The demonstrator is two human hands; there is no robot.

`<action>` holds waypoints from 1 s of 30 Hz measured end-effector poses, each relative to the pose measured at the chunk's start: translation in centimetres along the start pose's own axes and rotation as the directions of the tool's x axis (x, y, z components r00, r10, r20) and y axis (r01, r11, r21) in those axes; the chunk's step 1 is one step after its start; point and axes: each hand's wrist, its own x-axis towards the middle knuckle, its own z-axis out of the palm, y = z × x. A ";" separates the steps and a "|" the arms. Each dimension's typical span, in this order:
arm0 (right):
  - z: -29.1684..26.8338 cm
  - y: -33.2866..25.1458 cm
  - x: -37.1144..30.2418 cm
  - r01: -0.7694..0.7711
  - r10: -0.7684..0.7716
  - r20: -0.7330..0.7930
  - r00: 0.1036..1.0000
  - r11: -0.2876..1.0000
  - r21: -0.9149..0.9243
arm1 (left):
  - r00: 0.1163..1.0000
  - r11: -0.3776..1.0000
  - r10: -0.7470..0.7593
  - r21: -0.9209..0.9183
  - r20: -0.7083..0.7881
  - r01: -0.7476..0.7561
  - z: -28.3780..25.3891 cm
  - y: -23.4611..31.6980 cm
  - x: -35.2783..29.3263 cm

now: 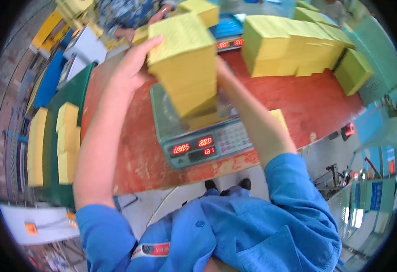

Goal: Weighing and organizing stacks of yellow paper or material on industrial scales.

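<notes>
A tall stack of yellow paper (185,59) is between my hands, over a counting scale (198,147) with red lit digits. My left hand (137,61) grips its left side, the thumb lying along the top edge. On the right side, my right hand (222,68) presses against the stack; its fingers are hidden behind the paper. The stack's lower end narrows in view and overlaps the scale's pan, so I cannot tell whether it touches it.
Yellow paper stacks (294,47) stand in a row at the back right of the red table (130,158). Across the table is another person (123,16), beside a second scale (228,34). More yellow stacks (68,145) lie on a green surface at left.
</notes>
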 end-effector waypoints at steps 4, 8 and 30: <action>-0.2 0.1 -4.9 0.334 -0.359 -0.061 0.931 0.908 -0.255 | 0.979 0.976 -0.174 0.152 0.109 0.156 0.3 1.3 -2.5; 0.6 0.5 -12.7 0.234 -0.289 -0.141 0.947 0.919 -0.317 | 0.950 0.942 -0.291 0.209 0.116 0.263 0.1 1.6 -6.0; 0.8 6.3 -25.7 -0.176 0.186 0.037 0.982 0.820 0.544 | 0.965 0.965 -0.224 0.166 0.136 0.201 -0.7 -2.5 -9.1</action>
